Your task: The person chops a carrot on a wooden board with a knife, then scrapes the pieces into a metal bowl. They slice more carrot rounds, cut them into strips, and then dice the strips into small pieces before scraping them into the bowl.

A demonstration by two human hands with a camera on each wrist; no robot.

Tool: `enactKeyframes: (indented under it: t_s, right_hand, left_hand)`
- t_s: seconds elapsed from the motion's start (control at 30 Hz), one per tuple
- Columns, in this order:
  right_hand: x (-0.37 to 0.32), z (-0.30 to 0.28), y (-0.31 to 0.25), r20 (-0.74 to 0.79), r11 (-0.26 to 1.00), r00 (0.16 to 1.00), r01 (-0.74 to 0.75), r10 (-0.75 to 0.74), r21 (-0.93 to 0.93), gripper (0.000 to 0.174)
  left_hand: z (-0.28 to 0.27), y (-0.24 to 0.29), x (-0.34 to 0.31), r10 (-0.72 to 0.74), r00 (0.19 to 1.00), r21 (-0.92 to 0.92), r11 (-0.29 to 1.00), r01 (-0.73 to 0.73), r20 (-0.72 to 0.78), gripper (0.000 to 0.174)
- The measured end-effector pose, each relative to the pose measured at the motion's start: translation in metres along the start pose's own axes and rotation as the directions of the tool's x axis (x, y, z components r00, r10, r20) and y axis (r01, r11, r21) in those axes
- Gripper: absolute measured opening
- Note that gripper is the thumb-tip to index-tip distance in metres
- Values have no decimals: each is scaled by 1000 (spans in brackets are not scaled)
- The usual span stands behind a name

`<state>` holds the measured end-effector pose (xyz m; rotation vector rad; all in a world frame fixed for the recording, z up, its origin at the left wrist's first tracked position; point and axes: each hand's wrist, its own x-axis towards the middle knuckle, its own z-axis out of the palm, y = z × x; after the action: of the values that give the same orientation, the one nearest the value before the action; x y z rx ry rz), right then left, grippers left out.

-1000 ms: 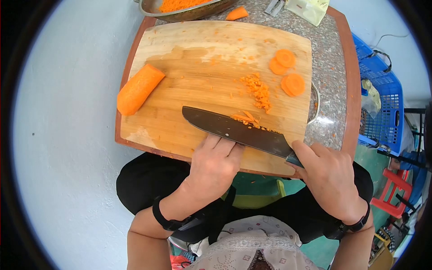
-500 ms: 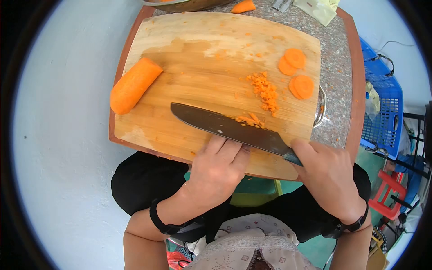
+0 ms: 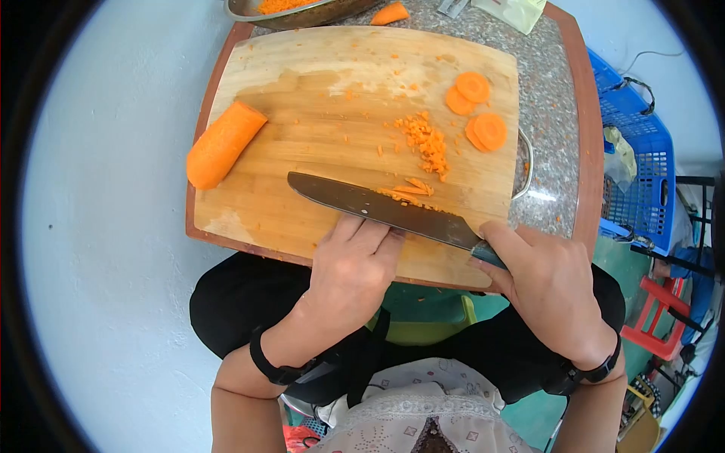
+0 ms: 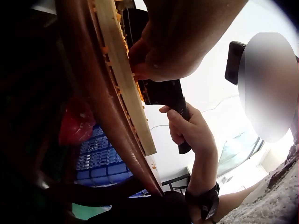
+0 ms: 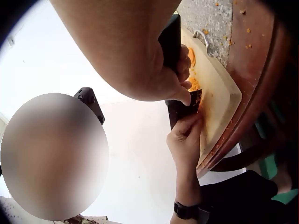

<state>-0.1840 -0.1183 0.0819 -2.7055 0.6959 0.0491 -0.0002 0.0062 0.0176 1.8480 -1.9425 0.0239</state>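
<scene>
My right hand (image 3: 547, 291) grips the handle of a broad dark kitchen knife (image 3: 377, 211), thumb near the blade's heel. The blade lies slantwise low over the wooden cutting board (image 3: 249, 189), tip to the left. Thin carrot strips (image 3: 411, 189) and small bits line its far edge. My left hand (image 3: 353, 264) is close behind the blade, fingers bent down to the board, fingertips hidden by the blade; I cannot tell whether they pinch carrot. Beyond are a heap of chopped carrot (image 3: 428, 143) and several round carrot slices (image 3: 472, 87). A thick carrot piece (image 3: 225, 146) lies at left.
A metal pan (image 3: 302, 16) of shredded carrot stands at the back, beside a carrot stub (image 3: 390, 13) and a plastic bag (image 3: 513, 11). A metal handle (image 3: 526, 166) sticks out from the board's right side. A blue basket (image 3: 638, 166) and red stool (image 3: 655, 317) are off to the right.
The head view sways a little. Against the board, the knife and left hand have shifted slightly left. The right hand keeps its grip, and orange bits still line the blade.
</scene>
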Motion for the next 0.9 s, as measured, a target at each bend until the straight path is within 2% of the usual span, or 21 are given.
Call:
enactKeyframes:
  t_s: [0.13,0.33,0.43,0.53,0.73,0.9]
  right_hand:
    - [1,2,0,41,996,999,22,-18,-84,17]
    - [21,14,-15,-38,998,998,54,-56,-39,15]
    - [29,19,-17,87,999,995,-42,43,-15,24]
    - [24,16,-9,-38,994,999,5,0,113,23]
    - [2,6,-7,16,999,1000,-23,24,-30,22]
    - [1,0,-7,23,996,999,23,-22,-84,14]
  left_hand:
    - [-4,2,1,-30,999,-19,999,30,36,32]
    - [-2,3,0,-11,1000,-9,1000,11,7,31]
    - [1,3,1,17,999,24,1000,-16,-35,31]
    - [4,2,2,-3,997,-9,1000,2,-73,31]
    - [4,1,-5,1,1000,-10,1000,-2,-20,31]
    - [3,3,-3,2,1000,-18,1000,-2,-23,31]
